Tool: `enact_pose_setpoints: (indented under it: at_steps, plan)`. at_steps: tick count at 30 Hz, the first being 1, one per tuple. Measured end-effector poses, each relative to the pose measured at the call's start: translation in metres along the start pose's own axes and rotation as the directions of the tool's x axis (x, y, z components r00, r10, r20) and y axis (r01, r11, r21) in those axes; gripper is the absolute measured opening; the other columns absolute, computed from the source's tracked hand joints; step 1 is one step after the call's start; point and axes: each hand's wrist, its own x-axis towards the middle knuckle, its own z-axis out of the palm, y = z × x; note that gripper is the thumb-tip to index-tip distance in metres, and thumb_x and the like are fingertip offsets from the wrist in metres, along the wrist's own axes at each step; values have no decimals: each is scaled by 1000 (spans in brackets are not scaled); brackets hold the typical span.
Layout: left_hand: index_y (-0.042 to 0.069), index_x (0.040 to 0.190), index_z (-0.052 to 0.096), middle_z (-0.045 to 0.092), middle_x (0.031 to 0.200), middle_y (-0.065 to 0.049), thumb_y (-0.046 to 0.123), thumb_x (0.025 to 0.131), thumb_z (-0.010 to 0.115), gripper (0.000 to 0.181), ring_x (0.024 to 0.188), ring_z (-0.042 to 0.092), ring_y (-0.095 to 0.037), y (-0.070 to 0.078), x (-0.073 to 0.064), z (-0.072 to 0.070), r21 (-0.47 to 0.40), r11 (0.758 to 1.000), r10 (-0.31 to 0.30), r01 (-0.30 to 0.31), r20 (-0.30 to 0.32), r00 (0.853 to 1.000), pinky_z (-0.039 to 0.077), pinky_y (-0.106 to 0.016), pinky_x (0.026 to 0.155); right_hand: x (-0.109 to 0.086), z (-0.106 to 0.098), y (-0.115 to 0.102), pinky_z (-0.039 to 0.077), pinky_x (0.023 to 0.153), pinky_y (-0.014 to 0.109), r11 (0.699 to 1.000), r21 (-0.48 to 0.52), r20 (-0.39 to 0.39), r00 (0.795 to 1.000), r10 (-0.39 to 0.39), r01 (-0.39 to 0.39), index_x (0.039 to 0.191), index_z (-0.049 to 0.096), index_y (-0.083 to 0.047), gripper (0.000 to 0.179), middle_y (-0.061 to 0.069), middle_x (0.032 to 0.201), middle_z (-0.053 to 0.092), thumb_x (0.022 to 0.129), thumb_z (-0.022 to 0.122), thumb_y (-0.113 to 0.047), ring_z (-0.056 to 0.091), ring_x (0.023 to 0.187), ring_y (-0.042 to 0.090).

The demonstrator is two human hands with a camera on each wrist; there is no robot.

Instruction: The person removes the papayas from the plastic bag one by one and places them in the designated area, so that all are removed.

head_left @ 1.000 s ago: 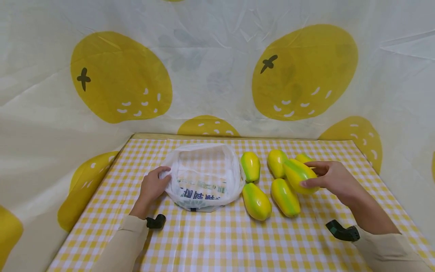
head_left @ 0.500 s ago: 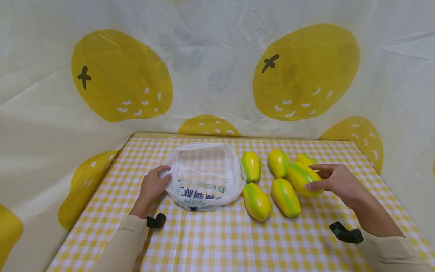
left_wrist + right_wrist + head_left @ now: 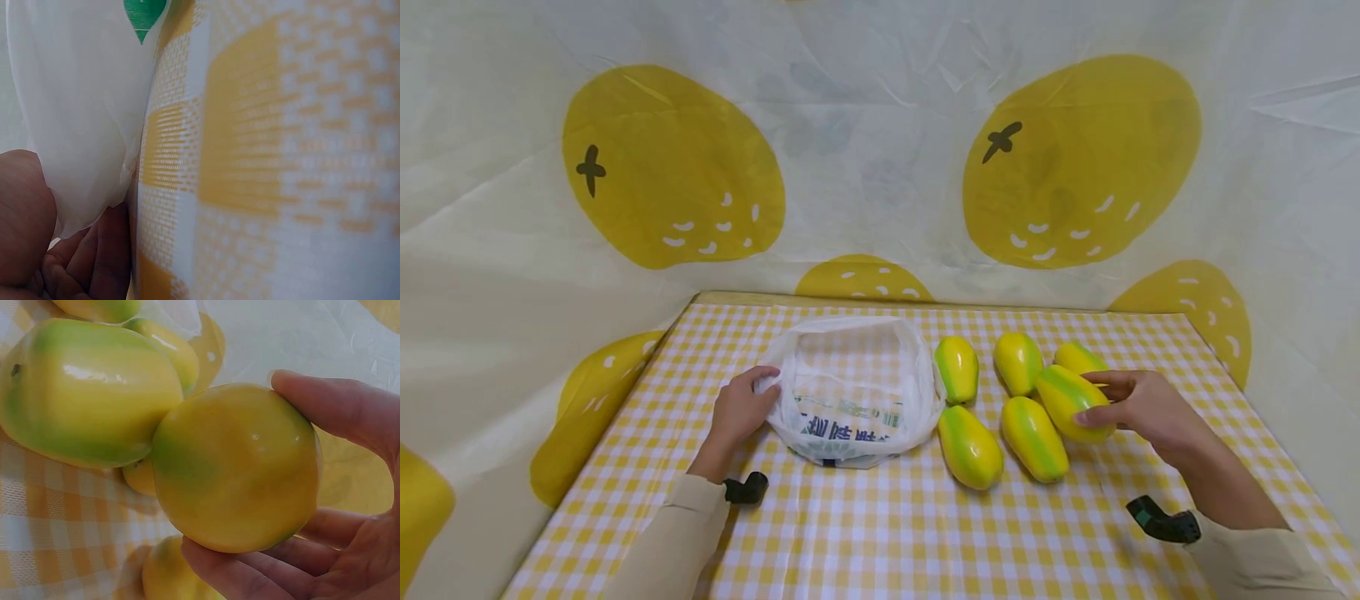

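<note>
My right hand point(image 3: 1157, 417) grips a yellow papaya point(image 3: 1067, 400) with green streaks, thumb on one side and fingers on the other. In the right wrist view the held papaya point(image 3: 237, 472) shows its rounded end, close beside another papaya point(image 3: 94, 394). On the left, my left hand point(image 3: 739, 410) pinches the side of a white plastic bag point(image 3: 925, 379) with its mouth spread wide. The left wrist view has the bag's thin film point(image 3: 75, 106) between the thumb and curled fingers point(image 3: 111, 250), right by the tablecloth.
Several more papayas lie right of the bag, among them a near one point(image 3: 970, 447), one by the bag's edge point(image 3: 957, 369) and a far one point(image 3: 1078, 358). A yellow checked cloth point(image 3: 865, 542) covers the table. A fruit-print curtain point(image 3: 872, 167) hangs behind.
My right hand and the held papaya have shifted slightly right and down, to the right of the nearby papayas. My left hand stays at the bag's side.
</note>
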Motion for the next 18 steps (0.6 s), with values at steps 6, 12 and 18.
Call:
enact_pose_setpoints:
  at_steps: [6,12,18]
  plan:
    - [14,136,69,65,142,-22,29,101,61,39,126,64,-45,1,-1,0,8,1000,-2,2,-3,1000,50,-58,102,-1,-1,4,54,82,35,1000,-6,-18,1000,-6,6,153,43,10,81,39,151,49,92,79,-29,52,135,54]
    - [13,136,69,65,142,-23,28,101,61,39,126,64,-45,2,-1,-1,12,1000,-1,1,-4,1000,51,-58,102,-1,-4,8,53,79,34,999,-30,-21,1000,23,-23,152,43,12,81,40,150,48,91,79,-29,60,126,46]
    - [13,135,69,65,142,-22,28,100,62,38,126,64,-44,2,-1,-1,12,1000,-8,8,-9,1000,50,-58,102,-3,-6,13,53,81,34,997,-39,-18,998,62,-63,152,44,11,84,40,148,50,90,81,-31,65,121,37]
